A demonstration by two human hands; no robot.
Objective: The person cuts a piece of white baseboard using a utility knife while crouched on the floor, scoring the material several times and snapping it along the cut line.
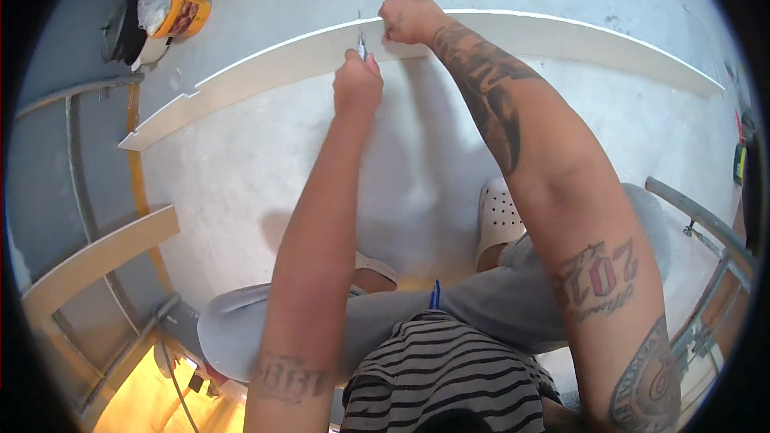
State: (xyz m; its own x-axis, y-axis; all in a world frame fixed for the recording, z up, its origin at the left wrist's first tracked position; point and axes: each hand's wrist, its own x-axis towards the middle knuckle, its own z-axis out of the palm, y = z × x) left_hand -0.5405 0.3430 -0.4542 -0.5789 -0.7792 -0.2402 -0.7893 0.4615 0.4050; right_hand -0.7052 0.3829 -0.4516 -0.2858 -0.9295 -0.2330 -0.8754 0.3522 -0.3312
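A long white board strip (265, 68), likely plasterboard, spans the floor ahead of me, its bright long edge facing up. Near its left end that edge has a small step. My left hand (358, 84) is closed around a slim metal-fronted utility knife (362, 46), which points away from me at the strip. A thin tip shows just beyond the upper edge. Just to the right, my right hand (411, 20) grips the strip's upper edge, fingers curled over it. Most of the knife's handle is hidden in my left fist.
A yellow bucket (191, 12) with a plastic bag stands at the far left. Metal scaffold frames (76, 168) rise at left, and another metal frame (698, 212) at right. Another board piece (104, 261) leans across the left frame. My light clog (499, 220) rests on the pale floor.
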